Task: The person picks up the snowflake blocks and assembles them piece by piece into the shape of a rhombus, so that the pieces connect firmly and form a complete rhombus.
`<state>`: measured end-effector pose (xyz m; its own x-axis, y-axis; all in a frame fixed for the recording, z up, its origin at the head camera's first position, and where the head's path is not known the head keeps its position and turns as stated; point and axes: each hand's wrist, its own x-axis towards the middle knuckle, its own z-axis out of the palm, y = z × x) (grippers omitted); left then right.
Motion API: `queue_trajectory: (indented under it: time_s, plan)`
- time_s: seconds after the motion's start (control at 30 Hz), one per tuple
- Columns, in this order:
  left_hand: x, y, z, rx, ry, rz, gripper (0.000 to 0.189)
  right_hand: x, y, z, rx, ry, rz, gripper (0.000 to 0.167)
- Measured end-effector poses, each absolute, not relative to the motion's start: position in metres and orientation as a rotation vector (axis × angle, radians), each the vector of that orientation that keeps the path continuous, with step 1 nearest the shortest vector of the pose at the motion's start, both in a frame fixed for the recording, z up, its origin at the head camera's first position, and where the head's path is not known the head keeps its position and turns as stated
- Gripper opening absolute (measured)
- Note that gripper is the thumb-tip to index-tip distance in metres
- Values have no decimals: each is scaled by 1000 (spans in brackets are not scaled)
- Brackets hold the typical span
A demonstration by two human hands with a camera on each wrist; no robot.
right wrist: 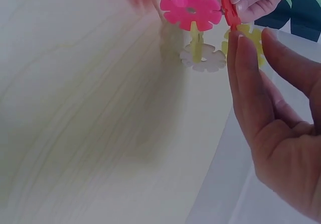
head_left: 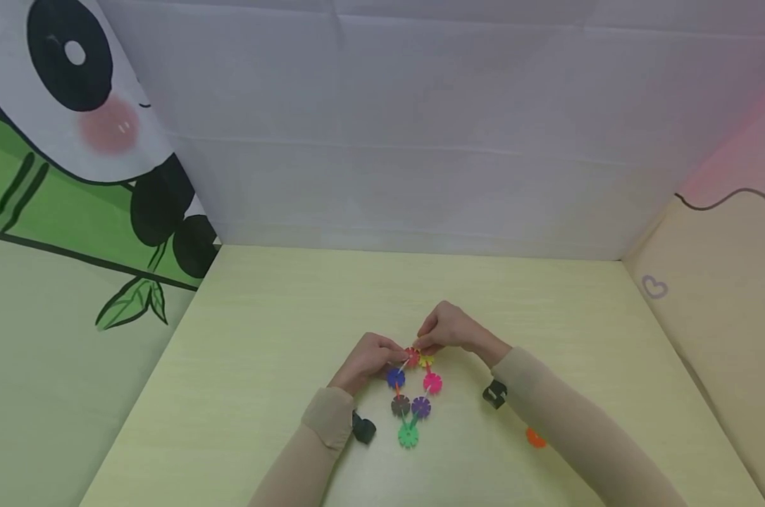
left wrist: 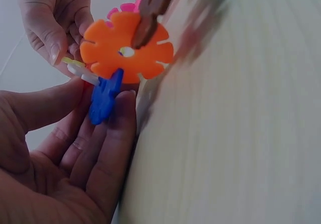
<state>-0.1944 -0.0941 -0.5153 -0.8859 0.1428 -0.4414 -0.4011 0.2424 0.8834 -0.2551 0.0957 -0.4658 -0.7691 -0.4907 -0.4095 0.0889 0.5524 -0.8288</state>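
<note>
Slotted, flower-shaped plastic discs are joined in a ring between my hands. My left hand (head_left: 366,358) holds the top left of it, thumb and fingers pinching the red disc (head_left: 412,357) beside a blue disc (left wrist: 103,101). My right hand (head_left: 453,328) pinches the yellow disc (right wrist: 255,42) right next to the red one. Down the ring's right side run pink (head_left: 432,383) and purple (head_left: 421,408) discs, with a brown disc (head_left: 400,405) on the left and a green disc (head_left: 408,435) at the bottom. An orange disc (left wrist: 100,48) and a white disc (right wrist: 203,61) link some of them.
A loose orange disc (head_left: 536,438) lies on the pale wooden table (head_left: 262,317), partly behind my right sleeve. Black devices (head_left: 363,427) sit at both wrists. A white panel (head_left: 389,190) stands at the back, and cartoon-printed panels (head_left: 59,204) flank the table.
</note>
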Motion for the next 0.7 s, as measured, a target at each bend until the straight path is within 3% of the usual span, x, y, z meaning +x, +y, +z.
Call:
queue_trajectory:
  time_s: [0.7]
  plan:
    - [-193,-103,-511,-118,2023,1670,20,-254,95,-458,-438,2160,-1136,14]
